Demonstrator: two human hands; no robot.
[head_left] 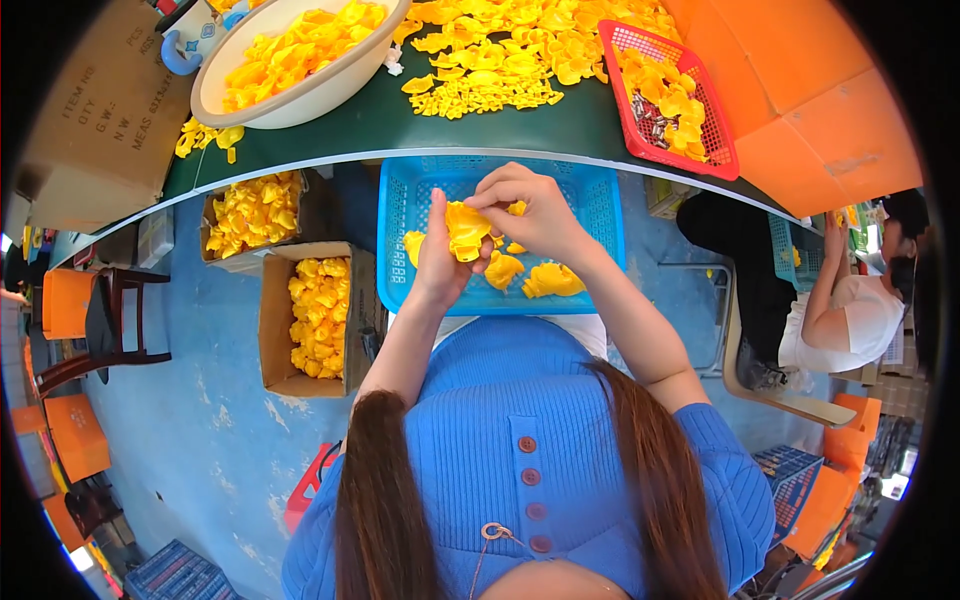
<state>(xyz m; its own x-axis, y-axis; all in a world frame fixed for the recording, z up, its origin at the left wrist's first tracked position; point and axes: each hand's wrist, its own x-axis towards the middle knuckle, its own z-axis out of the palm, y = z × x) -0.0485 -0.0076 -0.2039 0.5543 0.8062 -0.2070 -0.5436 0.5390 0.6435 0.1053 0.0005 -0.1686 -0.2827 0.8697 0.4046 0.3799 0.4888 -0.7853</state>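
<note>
A yellow molded plastic part is held up over a blue plastic basket on my lap. My left hand grips the part from the left, thumb up and fingers curled beneath it. From the right, my right hand reaches over with its fingertips pinched together at the part's upper edge; whether a small piece sits in that pinch is too small to make out. A few more yellow parts lie in the basket below my hands.
The green table ahead bears heaps of yellow pieces, a cream basin and a red basket. Cardboard boxes of yellow parts stand on the floor at left. A person in white sits at right.
</note>
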